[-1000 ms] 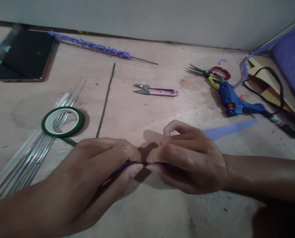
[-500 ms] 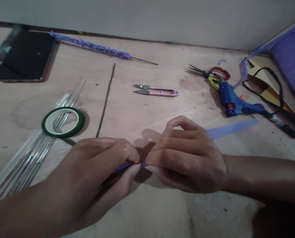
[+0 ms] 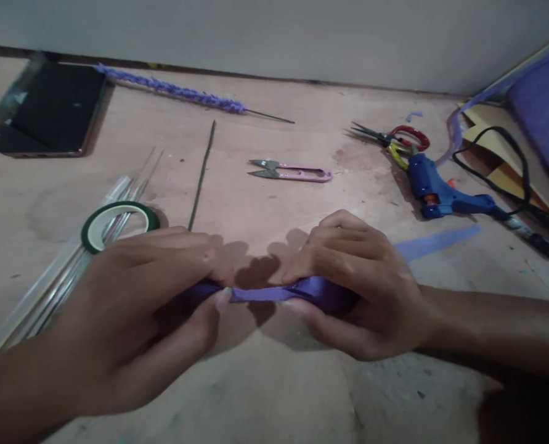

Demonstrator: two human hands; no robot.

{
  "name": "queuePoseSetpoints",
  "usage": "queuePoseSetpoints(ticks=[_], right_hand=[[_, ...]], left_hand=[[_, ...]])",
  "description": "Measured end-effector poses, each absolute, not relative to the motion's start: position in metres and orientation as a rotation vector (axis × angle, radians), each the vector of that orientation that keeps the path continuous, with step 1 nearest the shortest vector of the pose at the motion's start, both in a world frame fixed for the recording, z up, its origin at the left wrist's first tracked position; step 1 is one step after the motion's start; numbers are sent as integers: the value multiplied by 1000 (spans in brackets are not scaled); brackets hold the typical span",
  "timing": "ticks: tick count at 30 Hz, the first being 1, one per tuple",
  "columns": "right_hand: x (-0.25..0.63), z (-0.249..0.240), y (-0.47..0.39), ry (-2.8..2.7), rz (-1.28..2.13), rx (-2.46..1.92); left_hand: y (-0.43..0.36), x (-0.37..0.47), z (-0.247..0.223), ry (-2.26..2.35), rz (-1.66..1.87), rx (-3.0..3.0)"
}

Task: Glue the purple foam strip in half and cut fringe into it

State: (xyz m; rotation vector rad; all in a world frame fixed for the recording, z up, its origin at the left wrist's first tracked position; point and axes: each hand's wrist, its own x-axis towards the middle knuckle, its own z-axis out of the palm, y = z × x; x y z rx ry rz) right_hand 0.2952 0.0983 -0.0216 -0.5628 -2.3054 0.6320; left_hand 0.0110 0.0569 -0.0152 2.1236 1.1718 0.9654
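A folded purple strip of crepe paper or fabric [image 3: 259,295] stretches between my two hands, low over the tabletop. My left hand [image 3: 163,302] pinches one end between thumb and fingers, and part of the strip is hidden in its palm. The other end is gripped by my right hand [image 3: 352,283], where a wider purple fold bulges under the fingers. Just beyond my left hand lie a roll of green tape [image 3: 152,216] and a thin green stem [image 3: 202,176]. A paler purple strip [image 3: 440,240] rests on the table behind my right hand.
Pink thread snips [image 3: 302,172] lie mid-table. Scissors with red and yellow handles [image 3: 394,137] touch a blue glue gun [image 3: 440,191] at right. A purple fringed stem [image 3: 177,91] and a phone [image 3: 55,111] are at the back. Several thin wires [image 3: 47,302] lie at left.
My hands have moved apart, the left one shifting leftward. A longer length of the purple strip now shows between them, where before only a tiny bit was visible.
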Motion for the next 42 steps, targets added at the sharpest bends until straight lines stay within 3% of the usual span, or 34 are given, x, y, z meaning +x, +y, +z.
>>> queuePoseSetpoints(ticks=[9,25,30,35,42], right_hand=[[293,-23,99,-2295,660,-551],[298,-16,100,-2319,688,-537],[297,-18,100,-2248,823,-558],[290,-9,95,-1954,1114,-773],[271,12,77,-1737,1565,-837]], left_hand=[[70,1,-2,1042,786,2377],[74,-6,-8,1086,828,2419],[73,-2,-6,1190,912,2125],[71,5,-1,1222,1150,1425],[53,34,9,1071,891,1472]])
